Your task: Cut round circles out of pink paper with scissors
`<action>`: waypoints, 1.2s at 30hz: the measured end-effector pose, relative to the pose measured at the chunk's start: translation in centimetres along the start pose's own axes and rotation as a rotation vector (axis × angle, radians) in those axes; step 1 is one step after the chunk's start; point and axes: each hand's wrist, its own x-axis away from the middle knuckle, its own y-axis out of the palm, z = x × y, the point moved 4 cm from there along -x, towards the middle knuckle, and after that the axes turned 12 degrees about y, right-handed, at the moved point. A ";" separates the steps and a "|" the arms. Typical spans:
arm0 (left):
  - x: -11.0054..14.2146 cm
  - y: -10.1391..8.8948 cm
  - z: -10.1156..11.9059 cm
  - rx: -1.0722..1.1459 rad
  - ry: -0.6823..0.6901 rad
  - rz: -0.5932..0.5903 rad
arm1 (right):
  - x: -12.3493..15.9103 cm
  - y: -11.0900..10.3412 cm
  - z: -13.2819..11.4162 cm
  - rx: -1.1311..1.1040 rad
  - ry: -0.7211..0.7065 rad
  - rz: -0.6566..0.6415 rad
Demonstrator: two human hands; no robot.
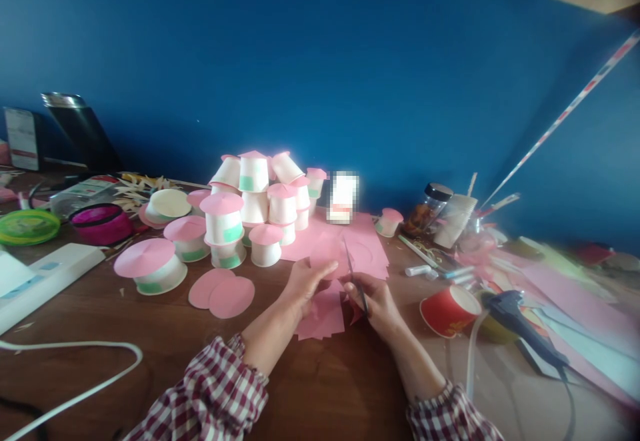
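My left hand (306, 281) grips a piece of pink paper (325, 313) at the middle of the wooden table (165, 341), its thumb on top. My right hand (376, 300) is closed round the handles of a pair of scissors (351, 269), whose blades point up and away over the pink sheet. Larger pink sheets (367, 244) lie just behind the hands. Two cut pink paper circles (223, 292) lie flat to the left of my left hand.
A heap of white paper cups with pink paper tops (255, 204) stands behind the hands. A red cup (449, 310) lies on its side at the right, beside a glue gun (520, 324). A jar (427, 209), tape rolls (27, 226) and a white cable (75, 361) surround them.
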 end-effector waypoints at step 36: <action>0.1 0.2 0.6 -0.069 -0.004 -0.021 | 0.2 0.0 -0.2 -0.032 0.012 -0.014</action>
